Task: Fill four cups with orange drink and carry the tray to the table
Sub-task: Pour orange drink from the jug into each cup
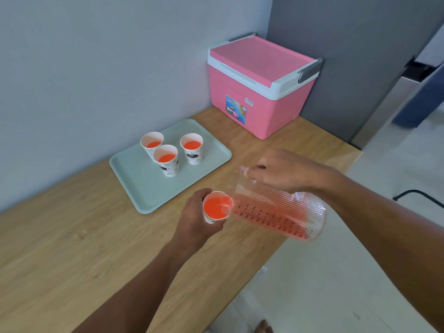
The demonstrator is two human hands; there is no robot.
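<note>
Left hand (194,222) gripping paper cup (215,209); right hand (288,174) grasping tilted pitcher (276,212), spout at cup rim; three filled cups (165,152) on tray (144,183)

Bright even daylight, soft faint shadows, slight overall blur, wide-angle bending at the edges

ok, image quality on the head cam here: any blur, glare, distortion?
Head view: soft, even light with faint shadows; wide-angle bending at the edges; right hand slightly motion-blurred on the jug; small highlights on the jug's ribs; cups on the tray and the left hand's cup read clearly.
</note>
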